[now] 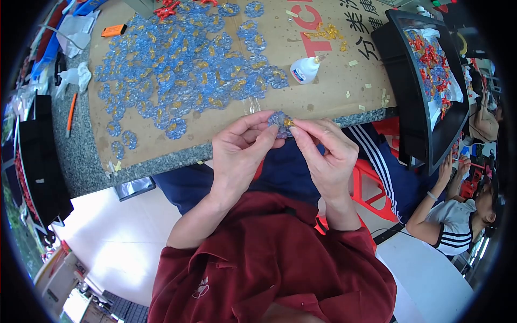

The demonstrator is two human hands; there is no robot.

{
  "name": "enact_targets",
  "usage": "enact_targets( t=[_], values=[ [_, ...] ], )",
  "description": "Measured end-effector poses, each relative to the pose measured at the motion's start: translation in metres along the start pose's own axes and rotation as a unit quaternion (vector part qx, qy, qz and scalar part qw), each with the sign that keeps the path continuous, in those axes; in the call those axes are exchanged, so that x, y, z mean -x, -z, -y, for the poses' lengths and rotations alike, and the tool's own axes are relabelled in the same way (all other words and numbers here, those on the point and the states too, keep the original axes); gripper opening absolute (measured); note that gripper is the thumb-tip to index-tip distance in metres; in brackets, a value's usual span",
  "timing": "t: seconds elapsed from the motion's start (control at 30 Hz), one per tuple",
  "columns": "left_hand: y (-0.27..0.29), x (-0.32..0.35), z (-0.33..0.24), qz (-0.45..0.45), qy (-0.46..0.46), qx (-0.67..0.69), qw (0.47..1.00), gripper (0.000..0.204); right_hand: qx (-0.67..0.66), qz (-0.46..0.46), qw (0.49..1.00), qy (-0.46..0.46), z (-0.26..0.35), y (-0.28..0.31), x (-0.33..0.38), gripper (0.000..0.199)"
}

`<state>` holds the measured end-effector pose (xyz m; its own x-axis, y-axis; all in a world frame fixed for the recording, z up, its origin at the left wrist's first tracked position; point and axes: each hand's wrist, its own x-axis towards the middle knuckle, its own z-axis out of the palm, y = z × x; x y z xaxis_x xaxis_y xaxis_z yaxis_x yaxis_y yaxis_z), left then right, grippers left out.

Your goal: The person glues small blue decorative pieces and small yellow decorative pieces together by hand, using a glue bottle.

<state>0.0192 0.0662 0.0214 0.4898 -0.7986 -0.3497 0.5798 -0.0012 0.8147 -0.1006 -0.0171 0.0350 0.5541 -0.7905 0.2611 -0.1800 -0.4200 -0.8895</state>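
Just over the table's near edge, my left hand (pixel 243 144) pinches a clear blue flower-shaped plastic piece (pixel 278 123) between thumb and fingers. From the other side my right hand (pixel 326 149) grips a small yellow plastic piece (pixel 289 123) against the blue piece's edge. Fingertips hide how far the two parts join. Beyond my hands, many similar blue pieces with yellow centres (pixel 202 64) cover the cardboard in a loose spread. A small white glue bottle (pixel 305 70) with a narrow tip stands on the cardboard beyond my right hand.
Loose yellow pieces (pixel 326 34) lie at the far right of the cardboard (pixel 344 97). At the right is a black bin (pixel 404 86) of red and blue parts. An orange pencil (pixel 71 114) and orange lighter-like object (pixel 114 30) lie left. A co-worker (pixel 452 220) sits at right.
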Motion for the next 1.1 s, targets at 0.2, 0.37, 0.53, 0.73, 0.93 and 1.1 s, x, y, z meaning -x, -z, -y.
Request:
enact_targets(
  t=[0.2,0.37,0.53,0.73,0.93,1.1],
  values=[
    [0.0,0.0,0.003,0.01,0.002,0.012,1.0,0.025,0.055,-0.002,0.998,0.043,0.001,-0.003,-0.001,0.019],
    [0.003,-0.002,0.002,0.023,0.019,0.01,0.999,0.025,0.102,-0.013,0.988,0.117,-0.007,-0.004,-0.003,0.021],
    [0.006,-0.006,-0.004,0.038,0.038,0.019,0.998,0.023,0.156,0.025,0.955,0.252,-0.01,0.0,-0.011,0.026],
    [0.006,-0.006,-0.006,0.062,0.047,-0.014,0.997,0.021,0.139,0.063,0.947,0.283,-0.012,0.008,-0.015,0.029],
    [0.007,-0.003,-0.005,0.064,0.04,-0.081,0.994,0.02,0.148,0.07,0.94,0.3,-0.017,0.009,-0.011,0.026],
    [0.004,-0.005,-0.007,0.076,0.069,-0.035,0.994,0.019,0.152,0.085,0.937,0.303,-0.018,0.012,-0.007,0.028]
  ],
)
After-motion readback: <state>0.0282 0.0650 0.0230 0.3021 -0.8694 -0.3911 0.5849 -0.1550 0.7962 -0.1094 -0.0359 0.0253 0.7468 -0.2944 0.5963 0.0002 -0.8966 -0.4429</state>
